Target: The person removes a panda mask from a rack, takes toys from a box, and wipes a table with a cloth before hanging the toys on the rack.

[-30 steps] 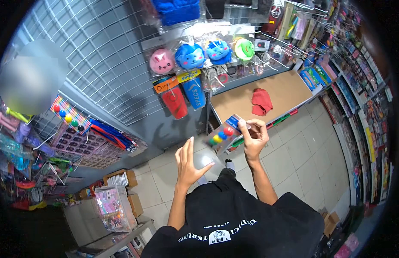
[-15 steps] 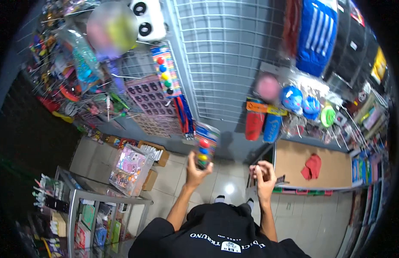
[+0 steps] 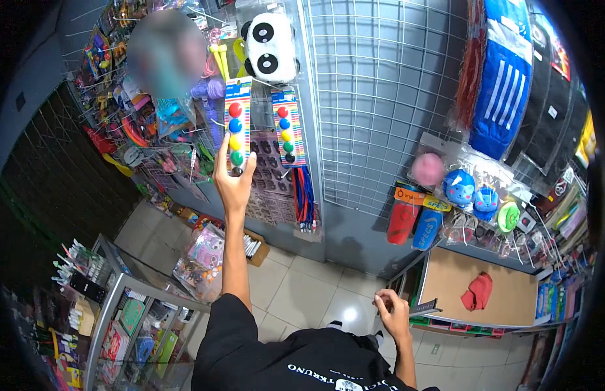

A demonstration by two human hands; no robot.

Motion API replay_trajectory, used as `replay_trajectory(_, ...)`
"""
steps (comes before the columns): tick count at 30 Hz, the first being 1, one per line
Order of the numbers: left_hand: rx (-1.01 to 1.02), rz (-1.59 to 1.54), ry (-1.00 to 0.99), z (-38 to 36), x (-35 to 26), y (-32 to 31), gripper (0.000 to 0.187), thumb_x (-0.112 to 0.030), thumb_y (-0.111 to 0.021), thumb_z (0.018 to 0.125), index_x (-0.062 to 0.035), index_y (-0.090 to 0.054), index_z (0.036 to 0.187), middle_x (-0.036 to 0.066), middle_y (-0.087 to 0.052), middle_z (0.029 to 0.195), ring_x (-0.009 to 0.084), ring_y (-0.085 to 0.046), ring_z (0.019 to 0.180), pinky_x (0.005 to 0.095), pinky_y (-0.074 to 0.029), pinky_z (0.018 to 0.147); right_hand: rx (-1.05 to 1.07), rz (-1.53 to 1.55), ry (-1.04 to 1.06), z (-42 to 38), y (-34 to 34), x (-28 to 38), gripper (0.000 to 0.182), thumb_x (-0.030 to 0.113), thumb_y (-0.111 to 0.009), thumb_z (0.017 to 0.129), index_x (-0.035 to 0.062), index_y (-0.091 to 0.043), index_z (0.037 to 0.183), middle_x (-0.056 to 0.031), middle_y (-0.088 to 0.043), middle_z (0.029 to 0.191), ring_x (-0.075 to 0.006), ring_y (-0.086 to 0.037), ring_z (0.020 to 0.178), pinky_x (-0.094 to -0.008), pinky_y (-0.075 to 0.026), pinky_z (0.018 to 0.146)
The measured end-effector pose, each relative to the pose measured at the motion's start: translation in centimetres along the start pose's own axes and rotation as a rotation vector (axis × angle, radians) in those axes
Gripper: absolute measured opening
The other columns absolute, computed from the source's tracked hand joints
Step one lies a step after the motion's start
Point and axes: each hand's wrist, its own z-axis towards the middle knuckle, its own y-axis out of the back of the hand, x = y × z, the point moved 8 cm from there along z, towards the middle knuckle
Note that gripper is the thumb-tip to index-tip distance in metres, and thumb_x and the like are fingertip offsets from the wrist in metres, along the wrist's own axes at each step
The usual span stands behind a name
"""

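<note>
My left hand (image 3: 234,179) is closed around the lower end of a card of colour magnets (image 3: 236,124), with round red, blue, yellow, green and black pieces. The card is held upright in front of the hanging goods. To its right hangs a similar magnet card (image 3: 287,130). A panda-faced item (image 3: 270,49) hangs above them. My right hand (image 3: 392,311) is low near the brown tabletop, its fingers curled together; whatever they hold, if anything, is too small to make out. A dark strip (image 3: 424,307) sticks out just right of that hand.
A wire grid (image 3: 380,98) covers the wall ahead. Blue and red packs (image 3: 431,225) and plush-like blue items (image 3: 459,187) hang on the right. A red cloth (image 3: 477,291) lies on a brown tabletop (image 3: 511,283). The glass display case (image 3: 120,293) stands at lower left.
My left hand has moved up and to the left, carrying the magnet card from above the floor to the hanging goods. My right hand has dropped lower; the view has shifted.
</note>
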Motion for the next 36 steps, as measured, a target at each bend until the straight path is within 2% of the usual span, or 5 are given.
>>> replay_trajectory(10,0.029,0.131,-0.099,1.4,-0.7,-2.2,0.062,-0.020,-0.077,0.080,0.0001,-0.054,0.134,0.016,-0.061,0.106,0.0273,-0.062,0.094,0.0372,-0.050,0.081,0.062,-0.150,0.015,-1.9,-0.2,-0.4,0.013,0.015,-0.067,0.088,0.0061,-0.068,0.097,-0.0130,-0.071,0.081,-0.0271,-0.071,0.072,-0.0355,-0.054,0.066)
replay_trajectory(15,0.177,0.093,0.001,0.5,1.0,-3.6,0.061,-0.018,-0.078,0.080,0.0014,-0.055,0.133,0.015,-0.063,0.115,0.0219,-0.063,0.098,0.0347,-0.051,0.084,0.037,-0.167,0.022,-2.0,0.1,-1.0,0.012,0.015,-0.067,0.088,0.0063,-0.069,0.097,-0.0131,-0.071,0.080,-0.0281,-0.070,0.070,-0.0357,-0.054,0.065)
replay_trajectory(19,0.152,0.101,-0.021,-0.4,2.4,-5.2,0.062,-0.021,-0.079,0.079,-0.0015,-0.054,0.133,0.020,-0.063,0.122,0.0288,-0.065,0.106,0.0379,-0.051,0.089,0.061,-0.214,0.016,-1.6,0.1,-1.0,0.010,0.011,-0.066,0.089,0.0025,-0.067,0.096,-0.0118,-0.071,0.075,-0.0217,-0.072,0.069,-0.0314,-0.054,0.064)
replay_trajectory(27,0.184,0.201,0.013,-1.3,5.0,-8.9,0.065,-0.030,-0.077,0.079,-0.0077,-0.051,0.134,0.021,-0.063,0.121,0.0389,-0.063,0.107,0.0465,-0.052,0.087,0.103,-0.215,0.005,-1.2,-0.4,-0.4,0.012,0.011,-0.066,0.090,0.0012,-0.066,0.097,-0.0122,-0.071,0.076,-0.0221,-0.072,0.070,-0.0310,-0.055,0.064)
replay_trajectory(36,0.359,0.214,0.293,-3.0,7.9,-12.8,0.078,-0.043,-0.073,0.082,-0.0168,-0.038,0.146,0.021,-0.061,0.127,0.0405,-0.061,0.111,0.0488,-0.050,0.087,-0.023,-0.213,-0.091,-2.2,2.6,-1.6,0.013,0.015,-0.065,0.090,0.0058,-0.068,0.099,-0.0132,-0.071,0.081,-0.0273,-0.071,0.073,-0.0352,-0.055,0.065)
